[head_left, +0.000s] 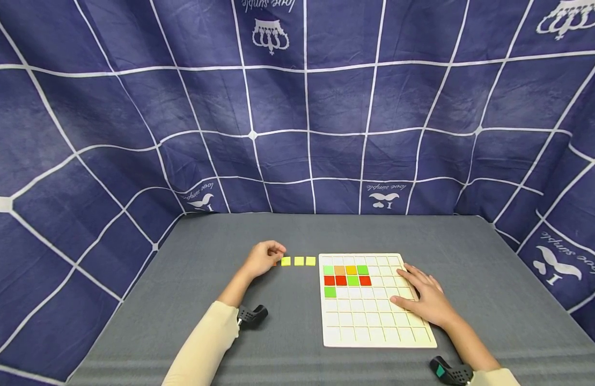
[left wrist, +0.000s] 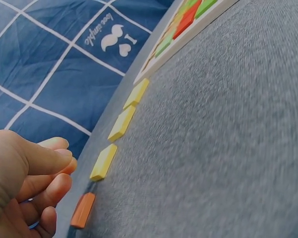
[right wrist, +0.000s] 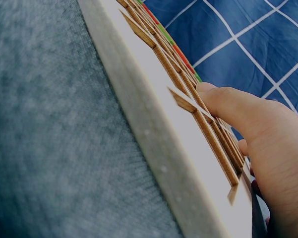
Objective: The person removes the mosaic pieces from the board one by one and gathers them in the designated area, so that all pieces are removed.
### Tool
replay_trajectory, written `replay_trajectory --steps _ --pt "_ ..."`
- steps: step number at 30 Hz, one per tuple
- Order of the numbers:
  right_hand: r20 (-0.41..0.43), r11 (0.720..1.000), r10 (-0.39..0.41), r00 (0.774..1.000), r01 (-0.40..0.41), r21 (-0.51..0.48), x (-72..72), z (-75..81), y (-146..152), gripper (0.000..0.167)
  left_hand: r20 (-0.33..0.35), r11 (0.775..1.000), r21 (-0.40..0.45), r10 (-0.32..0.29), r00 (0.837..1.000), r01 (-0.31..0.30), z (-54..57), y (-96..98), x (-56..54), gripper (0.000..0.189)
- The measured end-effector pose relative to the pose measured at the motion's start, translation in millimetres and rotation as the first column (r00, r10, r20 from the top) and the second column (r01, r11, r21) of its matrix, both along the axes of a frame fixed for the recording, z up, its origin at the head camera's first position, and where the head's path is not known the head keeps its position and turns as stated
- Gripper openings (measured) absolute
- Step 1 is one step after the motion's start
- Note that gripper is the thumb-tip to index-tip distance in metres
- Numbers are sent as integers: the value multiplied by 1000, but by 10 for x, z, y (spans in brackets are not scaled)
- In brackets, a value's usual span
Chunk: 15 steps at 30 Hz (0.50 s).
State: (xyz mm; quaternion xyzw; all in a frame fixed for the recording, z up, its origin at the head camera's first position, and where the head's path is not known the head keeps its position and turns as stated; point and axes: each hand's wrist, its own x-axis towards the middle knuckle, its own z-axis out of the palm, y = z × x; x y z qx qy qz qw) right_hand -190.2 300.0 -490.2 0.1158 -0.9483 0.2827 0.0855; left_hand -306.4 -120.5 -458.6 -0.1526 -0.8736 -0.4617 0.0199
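Note:
My left hand (head_left: 264,258) hovers beside the left end of a row of small square tiles on the table. Its thumb and fingertips come together, with nothing visible between them. Just below those fingers lies an orange tile (left wrist: 83,210), mostly hidden in the head view. Three yellow tiles (head_left: 299,261) continue the row toward a cream grid board (head_left: 374,321). Coloured tiles, such as a red tile (head_left: 341,280) and a green tile (head_left: 330,292), fill cells at the board's upper left. My right hand (head_left: 425,297) rests spread over the board's right edge, thumb on the grid.
The board lies flat on a grey cloth-covered table (head_left: 287,332). A blue curtain (head_left: 336,155) with white lines stands behind the table and along its sides. Black wrist devices sit on both wrists, the left wrist device (head_left: 252,316) and the right wrist device (head_left: 450,371).

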Motion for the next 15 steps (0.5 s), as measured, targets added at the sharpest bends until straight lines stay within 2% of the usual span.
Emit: replay_trajectory --steps 7,15 --pt "-2 1000 -2 1000 2 5 -16 -13 6 79 -37 999 -20 -28 999 27 -10 78 -3 8" --pt "5 1000 -2 1000 2 9 -26 -22 8 80 -19 998 -17 -62 998 62 9 208 10 8"
